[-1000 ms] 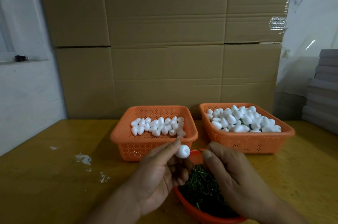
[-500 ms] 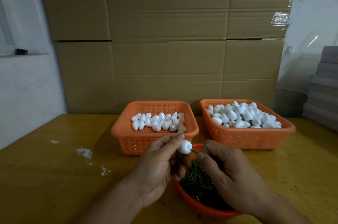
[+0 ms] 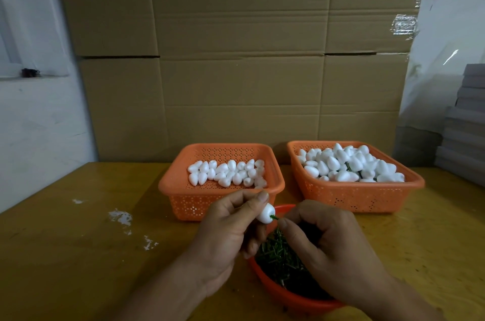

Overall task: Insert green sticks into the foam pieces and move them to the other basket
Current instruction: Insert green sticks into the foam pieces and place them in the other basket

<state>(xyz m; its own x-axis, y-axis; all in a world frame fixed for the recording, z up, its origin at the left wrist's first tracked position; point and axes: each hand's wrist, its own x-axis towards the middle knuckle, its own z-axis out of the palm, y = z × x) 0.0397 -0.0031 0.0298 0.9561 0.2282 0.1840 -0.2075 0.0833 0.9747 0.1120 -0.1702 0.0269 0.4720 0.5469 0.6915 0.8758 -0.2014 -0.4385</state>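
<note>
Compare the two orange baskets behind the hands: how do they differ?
The left basket holds a thin layer of foam pieces with bare floor showing; the right basket is heaped to its rim. Green stick bits show among the right basket's pieces, none in the left's. Both are orange, perforated and square.

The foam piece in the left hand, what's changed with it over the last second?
The right hand brought a green stick up to the foam piece and pushed its tip in; a second ago no stick touched it. The left hand held the piece throughout. Both orange baskets and the red bowl stayed put.
</note>
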